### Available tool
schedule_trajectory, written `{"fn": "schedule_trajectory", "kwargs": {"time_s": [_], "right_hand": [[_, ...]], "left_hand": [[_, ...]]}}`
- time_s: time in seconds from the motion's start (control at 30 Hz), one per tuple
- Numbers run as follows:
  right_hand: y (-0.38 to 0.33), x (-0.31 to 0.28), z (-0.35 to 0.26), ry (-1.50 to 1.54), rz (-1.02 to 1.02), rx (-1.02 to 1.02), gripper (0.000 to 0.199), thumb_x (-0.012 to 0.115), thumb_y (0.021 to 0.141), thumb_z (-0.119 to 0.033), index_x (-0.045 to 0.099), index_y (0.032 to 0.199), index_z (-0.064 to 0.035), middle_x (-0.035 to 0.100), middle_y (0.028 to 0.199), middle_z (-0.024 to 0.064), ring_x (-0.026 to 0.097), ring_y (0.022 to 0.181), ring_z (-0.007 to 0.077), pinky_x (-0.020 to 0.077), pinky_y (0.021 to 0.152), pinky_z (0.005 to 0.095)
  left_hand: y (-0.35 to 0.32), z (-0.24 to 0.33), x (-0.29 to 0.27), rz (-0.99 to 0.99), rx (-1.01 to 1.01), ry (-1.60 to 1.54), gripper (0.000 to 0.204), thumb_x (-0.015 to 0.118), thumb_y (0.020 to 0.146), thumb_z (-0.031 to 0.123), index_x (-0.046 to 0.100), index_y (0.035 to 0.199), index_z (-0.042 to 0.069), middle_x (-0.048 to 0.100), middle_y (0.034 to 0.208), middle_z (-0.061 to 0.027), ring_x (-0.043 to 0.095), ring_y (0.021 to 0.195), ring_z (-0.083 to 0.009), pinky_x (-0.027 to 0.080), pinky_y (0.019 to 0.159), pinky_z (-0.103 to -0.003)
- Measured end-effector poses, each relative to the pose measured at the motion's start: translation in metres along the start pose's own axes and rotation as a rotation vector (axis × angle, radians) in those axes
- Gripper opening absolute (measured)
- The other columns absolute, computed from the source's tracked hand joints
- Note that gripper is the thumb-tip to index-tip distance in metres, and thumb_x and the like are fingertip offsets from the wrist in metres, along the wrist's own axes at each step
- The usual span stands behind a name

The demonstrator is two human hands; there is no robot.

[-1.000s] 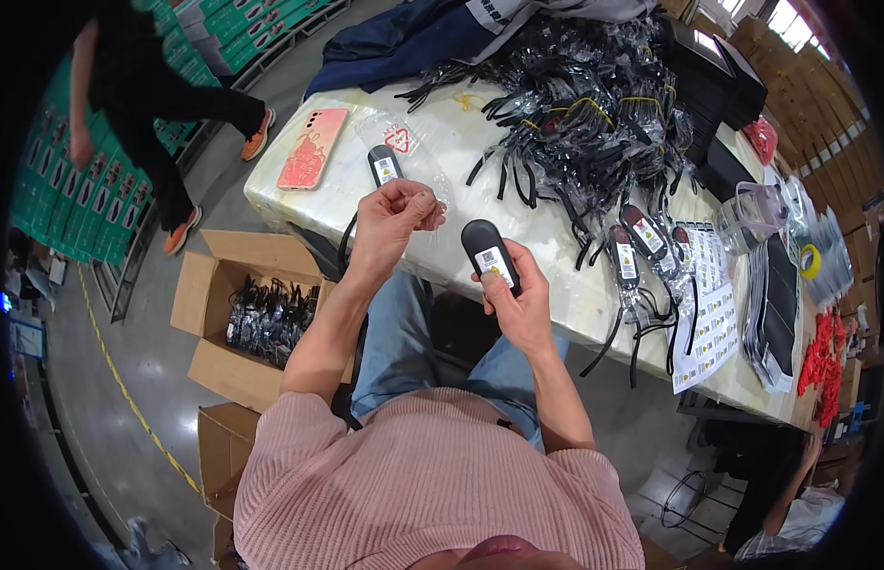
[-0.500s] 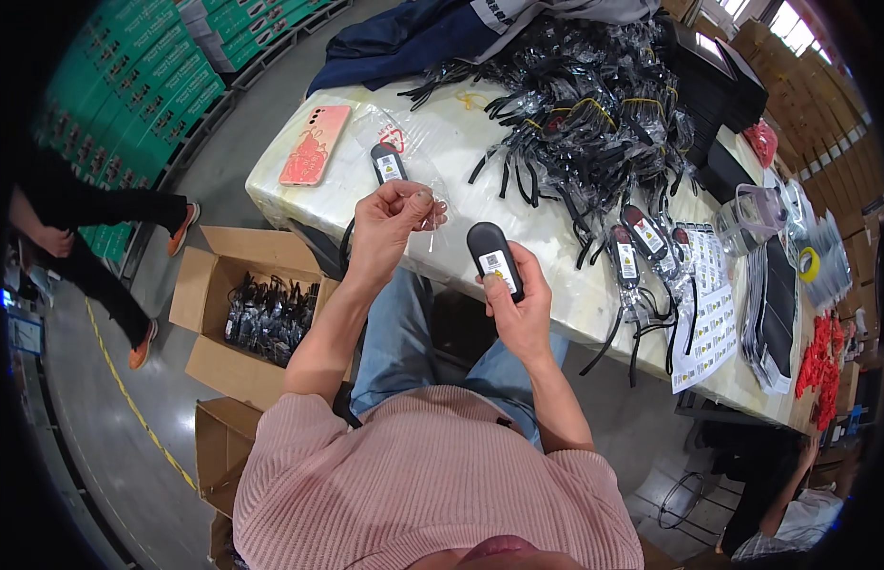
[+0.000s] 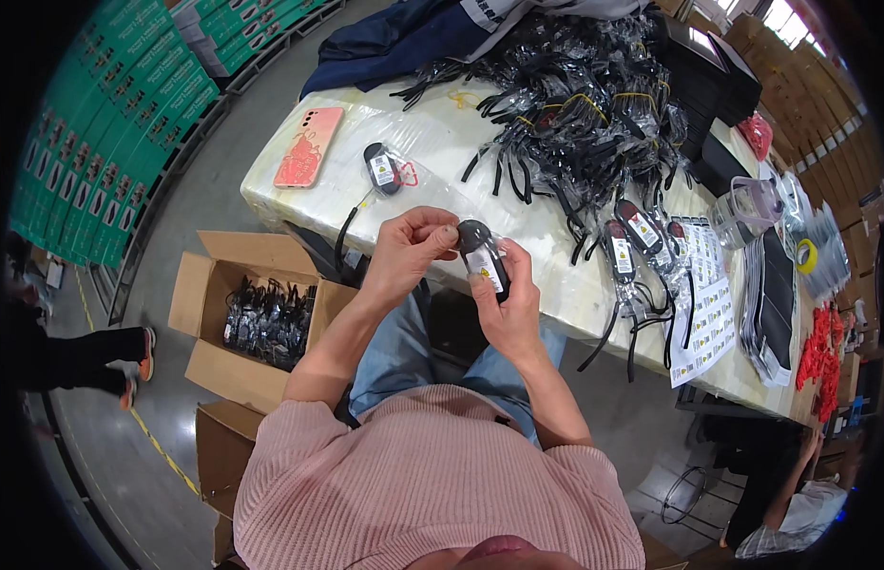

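My right hand grips a black oval device with a white label and a yellow warning mark on its face. At the device's upper end, my left hand pinches the edge of a clear plastic bag with a red print. Whether the device's tip is inside the bag or only against it, I cannot tell. Beyond my left hand, a similar black device lies on the table, with a black strap hanging over the table edge.
A phone in a pink case lies at the table's left. Many bagged black devices are heaped at the back. Label sheets lie right. An open carton stands lower left; a person's legs show beyond it.
My hands have come together, bringing the device in my right hand to the bag edge in my left. The bag has shifted right and down. The walking person has moved.
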State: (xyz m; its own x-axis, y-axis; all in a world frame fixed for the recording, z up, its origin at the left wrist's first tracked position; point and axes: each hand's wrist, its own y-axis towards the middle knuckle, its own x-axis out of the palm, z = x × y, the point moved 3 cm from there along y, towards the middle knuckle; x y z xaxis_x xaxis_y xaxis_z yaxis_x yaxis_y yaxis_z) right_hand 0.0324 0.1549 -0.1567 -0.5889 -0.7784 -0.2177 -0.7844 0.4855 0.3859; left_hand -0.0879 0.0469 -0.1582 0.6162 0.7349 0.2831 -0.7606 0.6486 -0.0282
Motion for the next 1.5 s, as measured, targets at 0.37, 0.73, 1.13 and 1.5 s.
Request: {"fn": "schedule_trajectory", "kwargs": {"time_s": [0.37,0.73,1.13,1.5], "right_hand": [[0.001,-0.01,0.0,-0.175,-0.211,-0.006,0.042,0.06,0.085,-0.018,0.04,0.118,-0.0025,0.056,0.08,0.0052,0.052,0.067,0.011,0.0425,0.06,0.0226],[0.0,-0.008,0.0,0.4,-0.138,0.281,0.044,0.054,0.084,0.0,0.038,0.124,-0.0032,0.04,0.103,0.0043,0.052,0.076,0.0081,0.0435,0.065,0.021],[-0.003,-0.005,0.011,0.459,-0.16,0.176,0.037,0.06,0.086,-0.006,0.045,0.119,0.0016,0.056,0.086,0.0041,0.059,0.073,0.0101,0.0493,0.064,0.023],[0.001,-0.015,0.021,0.112,-0.212,0.166,0.036,0.064,0.083,-0.013,0.046,0.112,-0.0013,0.057,0.083,0.0028,0.056,0.066,0.0077,0.0434,0.055,0.0207]], "left_hand": [[-0.007,0.005,0.006,-0.163,0.007,0.002,0.032,0.066,0.081,0.01,0.055,0.109,-0.001,0.064,0.087,-0.0042,0.061,0.077,-0.0102,0.051,0.071,-0.024],[-0.005,-0.026,-0.005,-0.089,-0.196,-0.005,0.026,0.064,0.082,0.006,0.055,0.106,0.001,0.062,0.088,-0.003,0.059,0.077,-0.0093,0.052,0.07,-0.026],[-0.019,-0.021,0.009,-0.05,-0.153,-0.225,0.017,0.061,0.085,0.01,0.055,0.098,0.002,0.063,0.088,-0.0059,0.062,0.076,-0.0136,0.054,0.069,-0.027],[-0.032,-0.034,0.016,-0.202,-0.181,-0.177,0.022,0.064,0.084,0.018,0.054,0.098,0.004,0.062,0.088,-0.0045,0.061,0.079,-0.0142,0.05,0.07,-0.03]]}}
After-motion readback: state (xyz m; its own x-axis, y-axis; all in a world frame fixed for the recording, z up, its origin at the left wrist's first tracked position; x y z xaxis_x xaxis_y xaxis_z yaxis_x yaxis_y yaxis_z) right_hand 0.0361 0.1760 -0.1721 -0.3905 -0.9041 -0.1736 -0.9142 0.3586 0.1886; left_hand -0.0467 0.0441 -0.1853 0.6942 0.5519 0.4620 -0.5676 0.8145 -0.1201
